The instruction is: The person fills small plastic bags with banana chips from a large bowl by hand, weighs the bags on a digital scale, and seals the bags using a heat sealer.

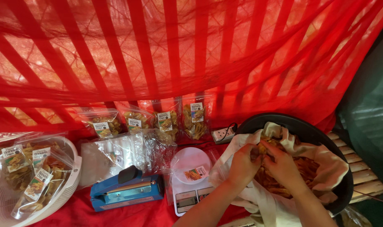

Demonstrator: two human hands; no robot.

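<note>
The fingertips of the left hand (242, 164) and right hand (282, 167) are buried among the chips (309, 166), the white basket (71, 178) is cut off at the left edge, and the black basin (302, 126) is partly hidden under cloth (326, 162).

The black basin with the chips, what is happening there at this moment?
A person has both hands in the black basin, which is lined with a pale cloth and full of fried chips. The left hand and right hand are gathering chips together. Beside it stand a white scale with an empty labelled bag, a blue heat sealer and a white basket of filled packets.
</note>
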